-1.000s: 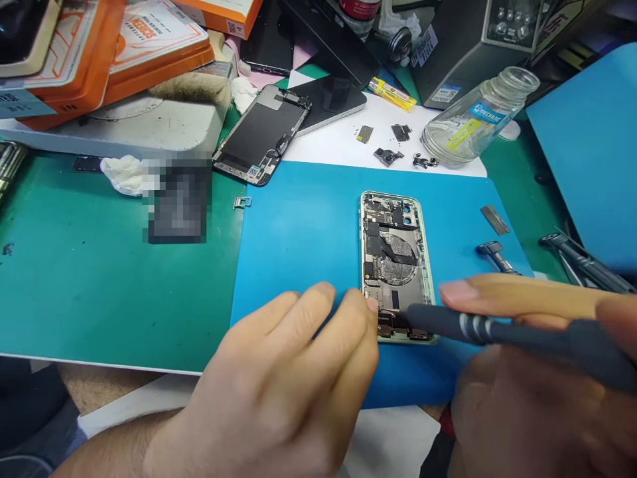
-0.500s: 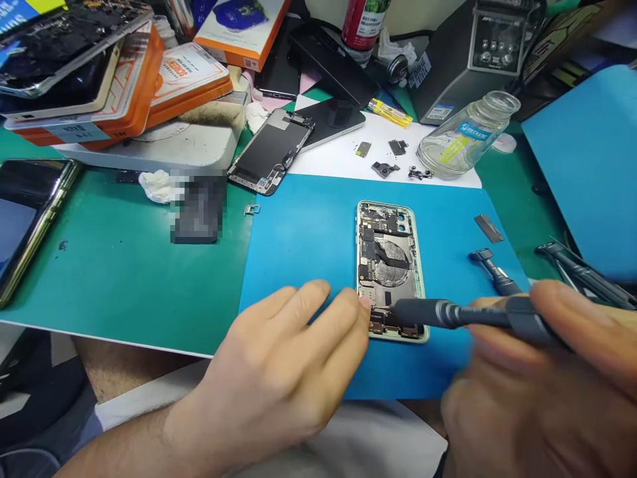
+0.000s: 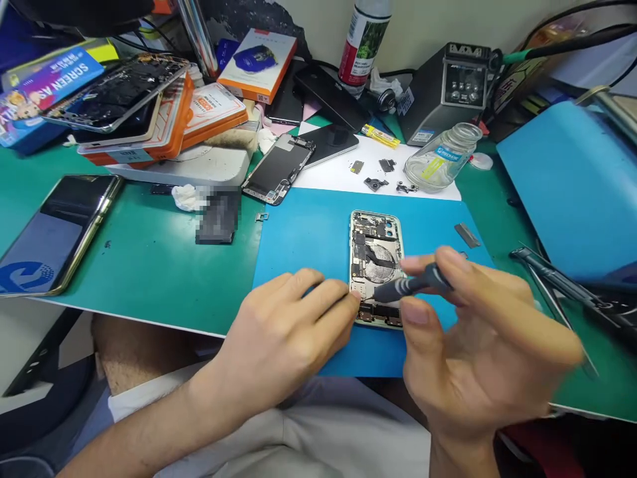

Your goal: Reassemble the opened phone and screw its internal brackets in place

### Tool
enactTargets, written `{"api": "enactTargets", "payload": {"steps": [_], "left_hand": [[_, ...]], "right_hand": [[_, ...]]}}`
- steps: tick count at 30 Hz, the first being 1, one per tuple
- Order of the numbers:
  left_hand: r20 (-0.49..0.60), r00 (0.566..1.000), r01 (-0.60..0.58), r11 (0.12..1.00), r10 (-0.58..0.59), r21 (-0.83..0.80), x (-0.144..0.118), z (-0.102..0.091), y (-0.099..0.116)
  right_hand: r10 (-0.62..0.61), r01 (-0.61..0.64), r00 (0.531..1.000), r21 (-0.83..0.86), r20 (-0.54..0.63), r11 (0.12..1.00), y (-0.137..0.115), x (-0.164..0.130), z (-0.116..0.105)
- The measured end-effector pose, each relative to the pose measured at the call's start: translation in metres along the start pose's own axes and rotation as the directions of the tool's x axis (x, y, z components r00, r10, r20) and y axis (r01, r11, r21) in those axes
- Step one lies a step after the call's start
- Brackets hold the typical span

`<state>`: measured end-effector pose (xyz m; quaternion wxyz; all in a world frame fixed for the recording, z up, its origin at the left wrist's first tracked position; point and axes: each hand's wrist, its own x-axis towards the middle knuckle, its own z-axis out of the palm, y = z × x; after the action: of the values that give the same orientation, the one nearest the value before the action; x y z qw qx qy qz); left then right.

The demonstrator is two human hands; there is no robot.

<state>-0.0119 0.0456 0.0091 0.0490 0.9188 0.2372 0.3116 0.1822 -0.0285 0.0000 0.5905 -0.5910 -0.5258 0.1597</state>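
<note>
Far left, 9 o'clock: a dark-screened phone (image 3: 58, 234) lies flat on the green mat (image 3: 149, 265), near its front edge.
Upper left, 10 o'clock: orange boxes (image 3: 199, 119) stacked with a cracked handset (image 3: 117, 89) on top.
Mid left: a detached screen panel (image 3: 279, 169) lies tilted at 11 o'clock from the open phone, just beyond the blue mat (image 3: 303, 232).
Your left hand (image 3: 283, 338): palm down on the blue mat, fingers loosely spread, fingertips (image 3: 348, 300) touching the left edge of the open phone near its lower end.
Open phone (image 3: 377, 265): lies face-up on the blue mat at centre, back housing with its boards and coil exposed, long axis running 12 to 6 o'clock.
Your right hand (image 3: 478, 338): pinches the dark screwdriver (image 3: 405, 287) between thumb and forefinger, the other fingers fanned out; the tip points toward 9 o'clock over the phone's lower part. You cannot tell whether the tip touches.
Upper centre, 12 o'clock: small loose parts (image 3: 383, 176) on white paper.
Upper right, 1 o'clock: a glass jar (image 3: 440, 159) lying on its side, a grey station (image 3: 442, 93) behind it.
Far right, 3 o'clock: tweezers (image 3: 552, 279) on the green mat.
</note>
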Motion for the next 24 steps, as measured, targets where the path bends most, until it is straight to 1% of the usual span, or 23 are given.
{"api": "enactTargets", "payload": {"steps": [1,2,3,4,6,7,8,9,10,11,12,13,14,15,17,21,24], "left_hand": [[-0.016,0.999,0.042,0.996,-0.043,-0.082,0.0,-0.003,-0.001],[-0.029,0.992,0.112,0.975,-0.12,-0.19,0.0,-0.007,-0.003],[-0.034,0.974,0.205,0.928,-0.226,-0.311,0.0,-0.012,-0.006],[-0.028,0.937,0.304,0.851,-0.349,-0.429,-0.001,-0.018,-0.008],[0.032,0.827,0.463,0.647,-0.562,-0.606,-0.002,-0.028,-0.013],[0.083,0.776,0.507,0.54,-0.625,-0.672,-0.002,-0.032,-0.015],[0.144,0.74,0.528,0.435,-0.657,-0.729,-0.002,-0.034,-0.016],[0.205,0.718,0.533,0.335,-0.665,-0.777,-0.002,-0.035,-0.017],[0.259,0.707,0.528,0.247,-0.658,-0.813,-0.002,-0.034,-0.017],[0.29,0.708,0.51,0.182,-0.643,-0.841,-0.002,-0.032,-0.017],[0.298,0.718,0.484,0.143,-0.629,-0.863,-0.001,-0.03,-0.017],[0.291,0.729,0.458,0.125,-0.62,-0.88,-0.001,-0.028,-0.016],[0.278,0.739,0.435,0.12,-0.614,-0.892,-0.002,-0.026,-0.016],[0.264,0.747,0.417,0.12,-0.61,-0.901,-0.002,-0.024,-0.016],[0.257,0.757,0.401,0.117,-0.601,-0.909,-0.003,-0.023,-0.017],[0.24,0.77,0.387,0.133,-0.591,-0.913,-0.004,-0.024,-0.02],[0.212,0.783,0.376,0.173,-0.585,-0.91,-0.005,-0.025,-0.021]], "right_hand": [[-0.127,0.127,0.992,-0.06,0.003,0.99,0.001,0.001,0.002],[-0.229,0.23,0.973,-0.115,0.02,0.966,0.002,0.002,0.003],[-0.292,0.295,0.955,-0.152,0.045,0.943,0.002,0.004,0.005],[-0.304,0.312,0.95,-0.165,0.072,0.936,0.001,0.006,0.006],[-0.277,0.293,0.955,-0.178,0.11,0.939,-0.004,0.01,0.009],[-0.255,0.268,0.962,-0.177,0.093,0.947,-0.009,0.012,0.011],[-0.227,0.228,0.974,-0.148,0.02,0.962,-0.015,0.014,0.013],[-0.178,0.173,0.981,-0.075,-0.075,0.982,-0.021,0.016,0.017],[-0.103,0.11,0.981,0.037,-0.165,0.993,-0.028,0.019,0.022],[-0.009,0.049,0.973,0.17,-0.231,0.984,-0.035,0.021,0.028],[0.082,-0.01,0.97,0.297,-0.231,0.955,-0.04,0.023,0.034],[0.145,-0.056,0.968,0.385,-0.207,0.921,-0.045,0.025,0.041],[0.174,-0.09,0.972,0.436,-0.157,0.895,-0.048,0.026,0.048],[0.187,-0.112,0.975,0.464,-0.119,0.878,-0.049,0.027,0.055],[0.204,-0.131,0.974,0.496,-0.096,0.858,-0.049,0.026,0.064],[0.203,-0.133,0.974,0.47,-0.1,0.872,-0.044,0.022,0.07],[0.186,-0.119,0.976,0.434,-0.116,0.893,-0.043,0.021,0.068]]}}
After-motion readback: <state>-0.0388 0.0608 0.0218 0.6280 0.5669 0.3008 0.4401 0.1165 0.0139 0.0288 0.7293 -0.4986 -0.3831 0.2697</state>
